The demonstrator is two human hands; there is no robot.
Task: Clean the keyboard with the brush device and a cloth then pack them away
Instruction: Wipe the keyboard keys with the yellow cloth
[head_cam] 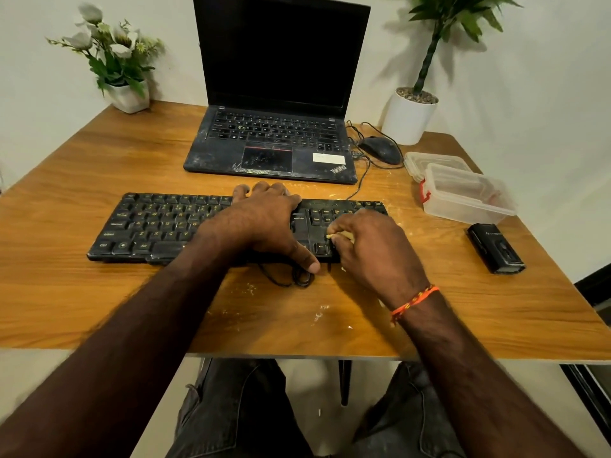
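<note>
A dusty black keyboard (pixel 158 223) with yellow lettering lies across the middle of the wooden table (pixel 99 302). My left hand (pixel 264 219) lies over its middle, fingers over the far edge and thumb at the near edge, clasping it. My right hand (pixel 370 249) is bunched over the keyboard's right end and grips a small yellowish cloth (pixel 334 236), of which only a corner shows between the fingers. The black brush device (pixel 496 247) lies on the table to the right of the keyboard, apart from both hands.
A dusty open laptop (pixel 274 140) stands behind the keyboard, a black mouse (pixel 380 149) and cables beside it. A clear plastic box (pixel 463 196) and its lid (pixel 436 160) sit at the right. Two potted plants (pixel 122 71) (pixel 413 110) stand at the back corners. Crumbs dot the table's front.
</note>
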